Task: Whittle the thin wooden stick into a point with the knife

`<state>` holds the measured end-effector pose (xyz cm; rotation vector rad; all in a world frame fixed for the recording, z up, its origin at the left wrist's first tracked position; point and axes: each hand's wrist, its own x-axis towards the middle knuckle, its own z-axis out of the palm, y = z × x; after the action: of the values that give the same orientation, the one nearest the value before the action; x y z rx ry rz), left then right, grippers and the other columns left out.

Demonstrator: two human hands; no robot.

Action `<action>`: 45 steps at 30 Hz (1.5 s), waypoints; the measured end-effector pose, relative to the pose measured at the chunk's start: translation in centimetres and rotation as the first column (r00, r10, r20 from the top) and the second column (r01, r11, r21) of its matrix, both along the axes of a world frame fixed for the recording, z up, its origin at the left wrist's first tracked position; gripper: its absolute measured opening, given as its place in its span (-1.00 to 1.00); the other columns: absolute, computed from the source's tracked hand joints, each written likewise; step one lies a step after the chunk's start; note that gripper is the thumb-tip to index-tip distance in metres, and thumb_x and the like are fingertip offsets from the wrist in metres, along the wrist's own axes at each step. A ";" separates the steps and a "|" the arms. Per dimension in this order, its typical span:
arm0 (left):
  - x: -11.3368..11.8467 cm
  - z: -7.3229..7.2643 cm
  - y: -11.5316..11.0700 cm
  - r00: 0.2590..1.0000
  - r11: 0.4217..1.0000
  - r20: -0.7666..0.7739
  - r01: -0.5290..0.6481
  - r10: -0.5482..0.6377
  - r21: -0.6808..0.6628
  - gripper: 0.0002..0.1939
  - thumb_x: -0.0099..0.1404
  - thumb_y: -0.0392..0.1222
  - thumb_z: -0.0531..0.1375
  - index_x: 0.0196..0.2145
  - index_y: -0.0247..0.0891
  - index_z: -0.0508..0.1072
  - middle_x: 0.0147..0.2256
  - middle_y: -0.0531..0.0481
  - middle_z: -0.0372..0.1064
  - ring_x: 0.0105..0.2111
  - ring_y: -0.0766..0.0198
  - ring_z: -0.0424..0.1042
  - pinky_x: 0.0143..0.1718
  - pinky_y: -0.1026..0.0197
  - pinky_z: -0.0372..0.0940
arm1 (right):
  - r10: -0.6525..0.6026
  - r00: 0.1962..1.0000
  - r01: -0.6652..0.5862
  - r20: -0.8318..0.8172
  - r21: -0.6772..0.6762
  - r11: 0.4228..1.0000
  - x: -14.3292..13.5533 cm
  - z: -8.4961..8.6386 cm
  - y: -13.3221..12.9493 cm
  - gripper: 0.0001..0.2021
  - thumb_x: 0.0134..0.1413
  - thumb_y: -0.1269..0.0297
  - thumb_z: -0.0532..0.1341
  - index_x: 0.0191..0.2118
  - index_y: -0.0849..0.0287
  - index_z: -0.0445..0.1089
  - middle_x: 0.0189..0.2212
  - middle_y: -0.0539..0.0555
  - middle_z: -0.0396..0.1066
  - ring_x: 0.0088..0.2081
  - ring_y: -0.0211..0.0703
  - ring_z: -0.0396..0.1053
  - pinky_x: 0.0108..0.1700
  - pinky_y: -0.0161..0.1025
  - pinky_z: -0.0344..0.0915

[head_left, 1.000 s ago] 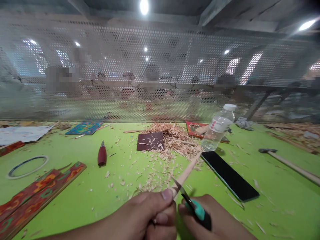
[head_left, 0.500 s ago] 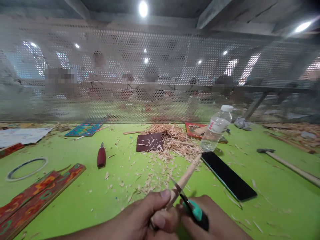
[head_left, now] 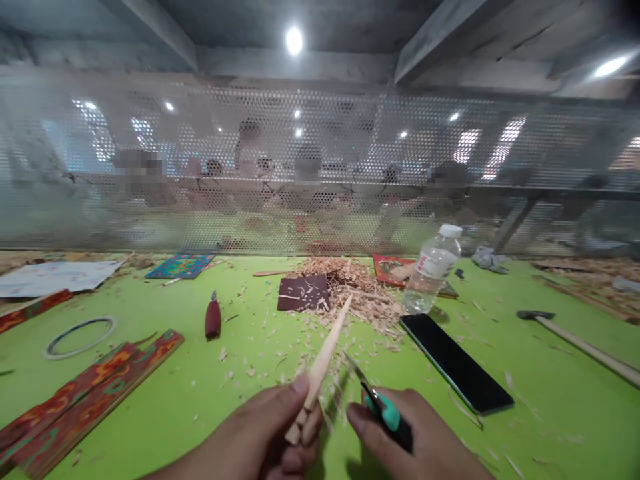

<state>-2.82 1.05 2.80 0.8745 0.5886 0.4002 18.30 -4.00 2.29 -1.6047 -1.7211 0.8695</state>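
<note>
My left hand [head_left: 280, 427] is closed around the lower part of a pale carved wooden stick [head_left: 326, 350], whose tapered end points away from me. Near its thick end the wood has stepped notches. In my right hand [head_left: 400, 433] is a carving knife [head_left: 383, 408] with a black and teal handle, its blade pointing up and to the left. The blade is apart from the stick, a little to its right. Beyond the stick's tip lies a heap of wood shavings [head_left: 360, 293], beside a dark brown square sheet [head_left: 303, 293].
On the green table [head_left: 200, 400] lie a red-handled knife [head_left: 213, 317], painted boards [head_left: 100, 400], a tape ring [head_left: 80, 338], a black phone [head_left: 456, 363] and a hammer [head_left: 575, 340]. A plastic bottle [head_left: 433, 270] stands tilted behind the phone. A perforated screen [head_left: 320, 220] runs along the back.
The stick has swung left and now stands clear of the knife blade. My hands have moved apart, the left one shifting left. The view has tilted slightly upward.
</note>
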 end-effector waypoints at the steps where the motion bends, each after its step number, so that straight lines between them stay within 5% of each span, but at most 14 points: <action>1: -0.2 -0.2 -0.4 0.997 0.996 -0.002 -0.078 0.078 0.052 -0.46 0.35 0.33 0.24 -0.39 -0.22 0.31 -0.58 0.19 0.18 -0.68 0.49 -0.02 -0.64 0.36 -0.11 | -0.006 1.000 0.006 0.001 0.017 1.000 0.1 -0.2 0.1 -0.58 0.30 -0.09 0.14 -0.47 0.08 0.25 -0.56 -0.06 0.22 -0.43 -0.12 0.22 -0.37 -0.22 0.14; 4: -0.3 -0.4 -1.2 0.991 0.973 -0.007 -0.130 0.133 0.192 -0.42 0.30 0.37 0.29 -0.27 -0.30 0.41 -0.43 0.02 0.38 -0.53 0.38 0.32 -0.49 0.31 0.17 | 0.020 1.000 -0.019 -0.012 0.079 0.997 0.5 -0.7 0.4 -0.48 0.29 -0.28 0.13 -0.42 0.10 0.28 -0.54 -0.06 0.27 -0.44 -0.14 0.23 -0.39 -0.23 0.16; 9: 0.5 0.4 -1.4 0.994 0.935 0.003 -0.100 0.105 0.340 -0.47 0.37 0.30 0.27 -0.10 -0.27 0.37 -0.31 -0.05 0.44 -0.41 0.27 0.45 -0.44 0.25 0.30 | 0.053 0.995 -0.038 -0.086 0.168 0.985 0.8 -1.0 0.3 -0.40 0.35 -0.36 -0.01 -0.33 0.11 0.34 -0.48 -0.01 0.32 -0.42 -0.12 0.27 -0.37 -0.20 0.24; 12: 0.8 0.5 -0.9 0.995 0.939 0.019 -0.101 0.101 0.330 -0.50 0.37 0.25 0.29 -0.13 -0.28 0.38 -0.27 0.00 0.35 -0.37 0.31 0.40 -0.40 0.26 0.32 | 0.042 0.986 -0.023 -0.164 0.113 0.993 1.0 -0.9 0.0 -0.41 0.42 -0.31 -0.09 -0.25 0.10 0.39 -0.40 0.06 0.39 -0.34 -0.06 0.36 -0.28 -0.15 0.36; 16: 0.8 -0.2 0.0 0.995 0.930 -0.048 -0.063 0.086 0.362 -0.53 0.37 0.22 0.32 -0.22 -0.24 0.31 -0.47 0.19 0.18 -0.54 0.45 0.18 -0.49 0.33 0.18 | 0.020 0.993 -0.001 -0.116 0.164 0.986 1.2 -0.5 0.2 -0.51 0.44 -0.22 0.00 -0.11 0.11 0.43 -0.27 0.12 0.47 -0.18 0.03 0.42 -0.08 -0.06 0.36; 23: 0.7 -1.1 0.9 0.982 0.940 -0.177 0.002 0.063 0.341 -0.49 0.32 0.31 0.31 -0.26 -0.19 0.28 -0.64 0.35 -0.02 -0.73 0.54 -0.12 -0.74 0.43 -0.06 | 0.254 0.956 -0.279 0.147 0.190 0.941 1.6 0.5 1.9 -0.67 0.51 0.05 0.05 -0.24 0.14 0.36 -0.41 -0.03 0.36 -0.38 -0.14 0.32 -0.30 -0.22 0.19; 31: 0.7 -2.8 1.2 0.983 0.968 -0.177 0.099 -0.059 0.230 -0.46 0.23 0.32 0.36 -0.29 -0.20 0.30 -0.70 0.22 0.30 -0.79 0.45 0.23 -0.81 0.48 0.10 | 0.270 0.932 -0.311 0.243 0.151 0.938 1.9 0.0 2.6 -0.67 0.49 0.05 0.11 -0.27 0.14 0.38 -0.39 0.01 0.44 -0.35 -0.12 0.35 -0.28 -0.24 0.17; 45: 0.5 -2.7 0.7 0.984 0.971 -0.174 0.010 0.033 0.240 -0.43 0.13 0.32 0.43 -0.34 -0.21 0.35 -0.75 0.32 0.14 -0.80 0.51 0.08 -0.80 0.50 0.06 | 0.427 0.878 -0.451 0.217 0.072 0.890 2.4 -0.9 2.6 -0.62 0.43 -0.06 0.16 -0.32 0.12 0.36 -0.48 -0.08 0.29 -0.44 -0.22 0.25 -0.37 -0.29 0.09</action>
<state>-2.37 1.79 0.13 1.1477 0.7194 0.4128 20.71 -1.38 1.39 -1.2686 -2.2909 0.8120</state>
